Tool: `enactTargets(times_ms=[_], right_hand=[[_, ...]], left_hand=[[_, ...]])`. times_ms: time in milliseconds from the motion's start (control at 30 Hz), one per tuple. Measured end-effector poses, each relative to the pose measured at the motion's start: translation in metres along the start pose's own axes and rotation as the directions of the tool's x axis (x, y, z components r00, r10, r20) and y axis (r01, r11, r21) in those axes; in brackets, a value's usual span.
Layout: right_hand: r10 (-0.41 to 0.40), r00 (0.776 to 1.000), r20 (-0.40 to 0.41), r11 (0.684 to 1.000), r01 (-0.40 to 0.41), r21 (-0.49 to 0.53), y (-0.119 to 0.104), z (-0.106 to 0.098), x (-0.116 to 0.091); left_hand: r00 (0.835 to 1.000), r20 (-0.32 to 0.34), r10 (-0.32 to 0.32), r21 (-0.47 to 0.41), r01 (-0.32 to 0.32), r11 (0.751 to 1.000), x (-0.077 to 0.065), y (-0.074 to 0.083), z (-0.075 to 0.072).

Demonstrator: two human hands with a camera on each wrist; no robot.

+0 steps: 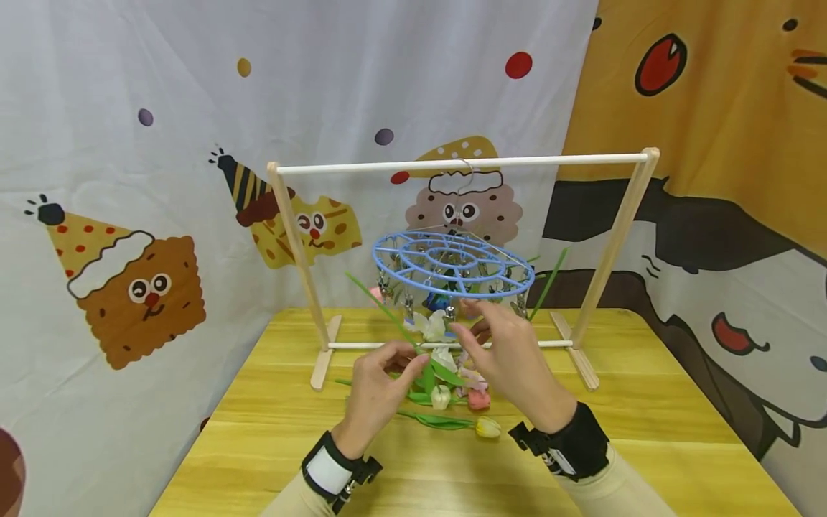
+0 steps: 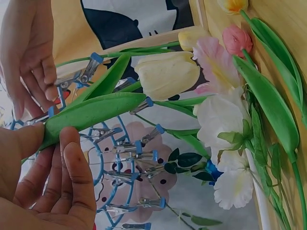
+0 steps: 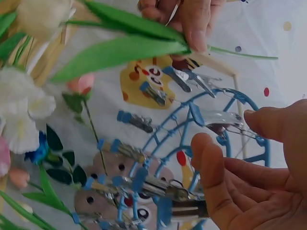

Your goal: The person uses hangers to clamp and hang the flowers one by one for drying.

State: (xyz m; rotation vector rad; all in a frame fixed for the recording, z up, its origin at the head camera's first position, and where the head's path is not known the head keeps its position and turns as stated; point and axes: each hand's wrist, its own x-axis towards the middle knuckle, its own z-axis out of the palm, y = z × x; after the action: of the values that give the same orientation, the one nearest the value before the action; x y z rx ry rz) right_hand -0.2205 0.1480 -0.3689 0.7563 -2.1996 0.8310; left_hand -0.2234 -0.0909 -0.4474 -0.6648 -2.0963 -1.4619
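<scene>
1. Below the blue ring hanger (image 1: pixel 474 295), both hands are up among the clips and flowers.
2. Left hand (image 1: pixel 380 384): pinches the cream tulip (image 2: pixel 168 75) by its green leaves (image 2: pixel 93 112) and stem, thumb against fingers.
3. Tulip position: in the air over the table (image 1: pixel 258 438), bloom pointing down, bare stem end slanting up and left, just beside the ring's left side.
4. Right hand (image 1: pixel 510 352): released, thumb and index apart, fingers slightly bent. One metal clip (image 3: pixel 218 117) with a blue tip sits between thumb and index in the right wrist view. Contact with it: can't tell.
5. Ring hangs by a metal hook (image 1: pixel 468 174) from the white top bar (image 1: pixel 368 168) of a wooden rack. Rack posts (image 1: pixel 298 258) lean slightly; feet rest on the table.
6. More clips dangle around the ring, tips down.
7. Blue flower (image 1: pixel 439 300) and a pink rose (image 3: pixel 80 83) hang under the ring, heads down. A white flower (image 3: pixel 19 105) shows near them; support unclear from these angles.
8. On the table, near side: yellow tulip (image 1: pixel 487 429) lying flat, head to the right; pink flower (image 1: pixel 479 400) just behind it.
9. Each wrist wears a black strap (image 1: pixel 575 445).
10. Backdrop: white cloth (image 1: pixel 323 72) with cartoon snacks in party hats; orange cartoon print at right.
</scene>
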Motion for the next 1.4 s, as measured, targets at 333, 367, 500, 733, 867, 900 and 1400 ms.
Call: enactTargets(times_ms=[333,367,500,733,867,900,1400], right_hand=[[0.074,0.996,0.054,0.994,-0.077,0.071,-0.003,0.016,0.009],[0.078,0.995,0.057,0.994,-0.082,0.073,-0.003,0.017,0.010],[0.087,0.995,0.046,0.993,-0.090,0.075,-0.005,0.021,0.013],[0.097,0.995,0.026,0.987,-0.100,0.127,-0.002,0.027,0.017],[0.100,0.995,0.018,0.982,-0.101,0.159,0.001,0.030,0.017],[0.101,0.995,0.017,0.981,-0.103,0.165,0.002,0.031,0.017],[0.207,0.968,0.140,0.893,-0.246,0.378,0.004,0.025,0.010]], left_hand=[[1.000,0.005,-0.017,-0.006,0.017,1.000,0.002,0.000,0.006],[1.000,0.006,-0.018,-0.008,0.018,1.000,0.003,0.001,0.006],[1.000,0.017,-0.019,-0.031,0.020,0.999,0.003,0.002,0.009],[0.999,0.030,-0.027,-0.053,0.029,0.998,0.004,0.001,0.012],[0.999,0.039,-0.032,-0.052,0.034,0.998,0.005,0.001,0.015],[0.999,0.041,-0.033,-0.054,0.035,0.998,0.005,0.002,0.015],[0.998,0.046,-0.030,-0.060,0.033,0.998,0.008,0.000,0.022]])
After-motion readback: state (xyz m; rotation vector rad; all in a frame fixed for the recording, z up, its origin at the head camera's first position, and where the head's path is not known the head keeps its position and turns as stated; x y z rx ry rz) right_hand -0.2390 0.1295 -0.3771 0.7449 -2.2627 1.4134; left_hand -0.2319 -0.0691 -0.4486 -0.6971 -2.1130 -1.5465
